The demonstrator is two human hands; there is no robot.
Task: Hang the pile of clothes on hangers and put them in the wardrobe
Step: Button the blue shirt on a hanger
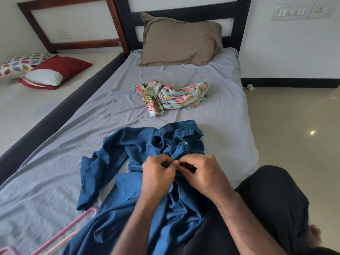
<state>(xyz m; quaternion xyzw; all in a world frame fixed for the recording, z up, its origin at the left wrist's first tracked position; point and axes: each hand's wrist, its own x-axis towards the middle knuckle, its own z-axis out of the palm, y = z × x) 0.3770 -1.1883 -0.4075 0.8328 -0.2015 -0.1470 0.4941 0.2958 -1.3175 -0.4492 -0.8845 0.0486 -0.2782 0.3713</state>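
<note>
At the near left edge of the bed (55, 148), the pink hangers (64, 234) lie on the grey sheet, just beside the hem of the blue shirt (117, 155). They are untouched, so the hanging itself is not yet begun. The shirt is spread collar-away across the near half of the bed, one sleeve flung out to the left, its lower part running down under the forearms.

The step in hand looks like working a button on the shirt's front placket, though the button itself is hidden behind the knuckles, so I cannot tell whether it is being done up or undone. To do it well, the two edges of the placket should be held flat and in line, the button tipped edgewise through its hole, and the cloth below kept smooth so the front does not twist before a hanger goes in.

The left hand (159, 172) has its fingers curled tight, pinching the shirt's fabric at the placket. The right hand (199, 171) meets it thumb to thumb, its fingers also curled and pinching the same strip. The cloth sits directly between and under both sets of fingertips, below the one visible pale button near the collar.

Further up the bed, well apart from both hands, the floral garment (171, 96) lies crumpled, waiting its turn.
</note>
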